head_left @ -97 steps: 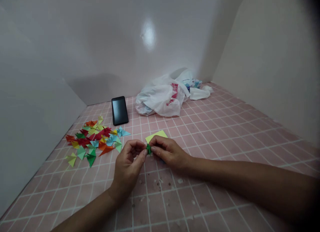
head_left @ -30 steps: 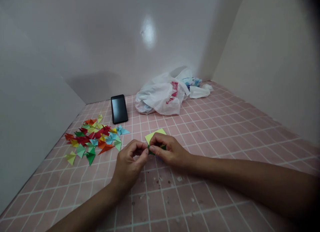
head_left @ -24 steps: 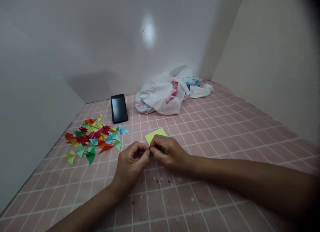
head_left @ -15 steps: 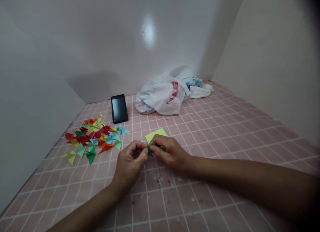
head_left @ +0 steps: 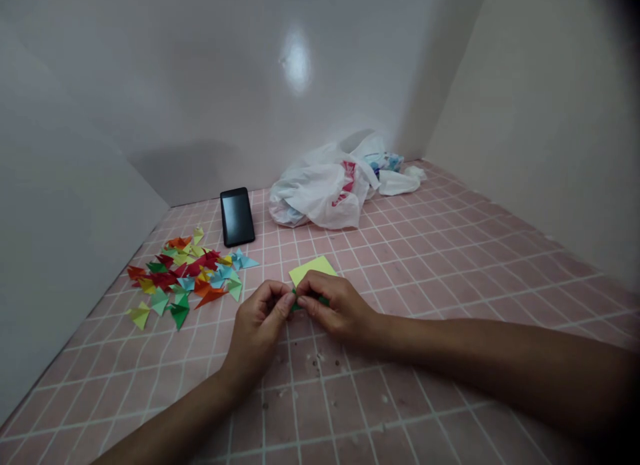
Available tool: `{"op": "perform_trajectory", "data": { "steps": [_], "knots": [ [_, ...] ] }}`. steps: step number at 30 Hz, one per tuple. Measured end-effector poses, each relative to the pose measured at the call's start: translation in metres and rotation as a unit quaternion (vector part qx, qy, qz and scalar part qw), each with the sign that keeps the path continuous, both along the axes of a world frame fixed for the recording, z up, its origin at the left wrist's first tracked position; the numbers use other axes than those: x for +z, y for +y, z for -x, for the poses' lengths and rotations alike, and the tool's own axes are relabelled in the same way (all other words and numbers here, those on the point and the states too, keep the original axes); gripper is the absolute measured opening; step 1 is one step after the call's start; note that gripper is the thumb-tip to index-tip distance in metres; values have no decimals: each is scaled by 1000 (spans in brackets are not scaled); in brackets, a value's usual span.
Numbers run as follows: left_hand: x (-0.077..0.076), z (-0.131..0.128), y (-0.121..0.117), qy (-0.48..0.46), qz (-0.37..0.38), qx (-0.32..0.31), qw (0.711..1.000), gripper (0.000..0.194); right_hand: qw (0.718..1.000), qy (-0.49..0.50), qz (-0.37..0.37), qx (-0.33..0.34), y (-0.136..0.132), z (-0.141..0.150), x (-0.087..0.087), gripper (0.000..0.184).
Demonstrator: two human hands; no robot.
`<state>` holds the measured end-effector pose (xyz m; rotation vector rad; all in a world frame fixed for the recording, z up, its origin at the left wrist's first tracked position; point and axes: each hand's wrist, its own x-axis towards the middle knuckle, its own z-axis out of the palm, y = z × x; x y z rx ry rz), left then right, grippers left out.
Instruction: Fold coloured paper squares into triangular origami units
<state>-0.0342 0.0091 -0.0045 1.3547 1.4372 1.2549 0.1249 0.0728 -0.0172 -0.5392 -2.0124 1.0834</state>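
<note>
Pale walls (head_left: 525, 118) border a pink, white-gridded surface (head_left: 450, 251) beneath a bright glare (head_left: 297, 59).

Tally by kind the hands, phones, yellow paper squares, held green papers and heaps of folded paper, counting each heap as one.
Hands, left hand and right hand: 2
Phone: 1
Yellow paper square: 1
Held green paper, partly hidden: 1
Heap of folded paper: 1
Total: 6

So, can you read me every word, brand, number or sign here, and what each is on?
No text is readable.
White plastic bag: red print, too blurred and creased to read.
Phone: dark screen, no words or numbers visible.
Yellow paper: no writing visible.
Green paper between the left hand and right hand: mostly hidden, no writing visible.
</note>
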Motion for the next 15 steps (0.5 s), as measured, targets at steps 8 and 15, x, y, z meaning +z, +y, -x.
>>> {"op": "perform_trajectory", "data": {
  "steps": [8,15],
  "knots": [
    [1,2,0,-38,-33,-12,999,14,992,48,114,25,3,-1,5,7],
    [-3,3,2,-82,-45,4,996,7,990,54,129,31,6,0,6,2]
  ]
}}
